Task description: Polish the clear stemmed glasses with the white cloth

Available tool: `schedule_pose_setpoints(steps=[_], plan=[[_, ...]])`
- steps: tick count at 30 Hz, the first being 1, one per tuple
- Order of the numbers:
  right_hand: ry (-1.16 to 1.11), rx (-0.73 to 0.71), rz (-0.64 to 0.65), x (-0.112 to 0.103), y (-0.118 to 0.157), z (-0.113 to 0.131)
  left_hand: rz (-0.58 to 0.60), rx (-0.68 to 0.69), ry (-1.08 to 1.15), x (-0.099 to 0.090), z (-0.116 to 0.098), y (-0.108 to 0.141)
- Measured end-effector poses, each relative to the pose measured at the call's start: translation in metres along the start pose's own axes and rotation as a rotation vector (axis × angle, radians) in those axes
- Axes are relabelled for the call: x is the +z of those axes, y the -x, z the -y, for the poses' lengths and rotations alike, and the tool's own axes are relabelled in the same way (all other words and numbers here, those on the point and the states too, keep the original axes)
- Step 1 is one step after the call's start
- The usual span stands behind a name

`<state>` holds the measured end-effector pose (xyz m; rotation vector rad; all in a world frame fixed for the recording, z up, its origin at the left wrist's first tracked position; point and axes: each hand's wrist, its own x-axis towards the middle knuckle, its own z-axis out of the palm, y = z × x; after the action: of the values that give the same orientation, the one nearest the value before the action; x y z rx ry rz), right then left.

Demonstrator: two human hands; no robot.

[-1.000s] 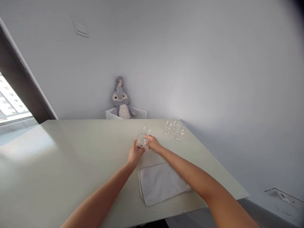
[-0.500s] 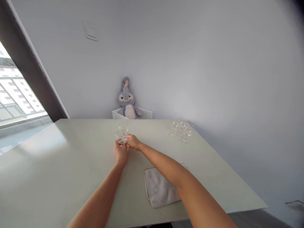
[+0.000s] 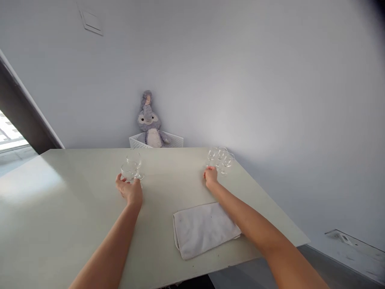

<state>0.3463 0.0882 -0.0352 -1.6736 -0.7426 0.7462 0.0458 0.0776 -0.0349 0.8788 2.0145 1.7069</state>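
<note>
On the left side of the table, a clear stemmed glass (image 3: 130,171) stands within the curled fingers and thumb of my left hand (image 3: 131,192). Just behind it is a second clear glass (image 3: 137,159), its round foot showing at the right. My right hand (image 3: 211,176) is closed at the near side of a group of glasses at the back right. The leftmost glass (image 3: 212,154) rises directly above its fingers, and whether they grip its stem or foot is hidden. Two more stemmed glasses, a rear one (image 3: 221,152) and a nearer one (image 3: 227,160), stand beside it.
A folded light grey cloth (image 3: 203,228) lies near the front edge of the pale table (image 3: 162,192), partly beneath my right forearm. Beyond the far edge, a grey plush toy (image 3: 148,120) sits in a white perforated basket (image 3: 177,140) against the wall.
My right hand has left the glass at the left and moved right to the group of glasses. My left hand stays at its glass. The view has turned slightly right.
</note>
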Motion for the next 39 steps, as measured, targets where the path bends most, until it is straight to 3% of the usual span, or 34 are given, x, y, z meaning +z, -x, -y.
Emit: schedule_pose_setpoints(steps=[2,5,10,14,21,24,27,30,33,39], plan=[[-0.03,0.024,-0.069,-0.009,-0.019,0.0,-0.018,-0.008,0.041,-0.004,-0.004,0.002],[-0.072,0.019,-0.057,-0.01,-0.039,0.001,-0.004,0.022,0.091,-0.007,-0.008,0.002],[-0.095,-0.004,0.053,0.015,-0.042,0.005,0.122,0.068,0.087,-0.003,-0.002,0.001],[-0.069,-0.035,0.157,0.055,-0.019,0.009,0.164,0.037,0.027,0.001,0.004,0.0],[0.006,-0.074,0.398,0.139,0.038,0.017,0.136,0.046,0.009,0.002,0.008,-0.006],[0.027,-0.087,0.489,0.162,0.061,0.021,0.129,0.05,-0.008,0.003,0.008,-0.008],[0.036,-0.105,0.569,0.172,0.083,0.024,0.131,0.057,-0.012,0.004,0.007,-0.008],[0.041,-0.118,0.627,0.168,0.096,0.026,0.143,0.064,-0.005,0.004,0.008,-0.009],[0.063,-0.129,0.59,0.15,0.09,0.025,0.152,0.063,-0.002,0.004,0.009,-0.01],[0.199,-0.214,0.24,0.068,0.024,0.017,0.166,0.07,-0.019,0.005,0.008,-0.01]])
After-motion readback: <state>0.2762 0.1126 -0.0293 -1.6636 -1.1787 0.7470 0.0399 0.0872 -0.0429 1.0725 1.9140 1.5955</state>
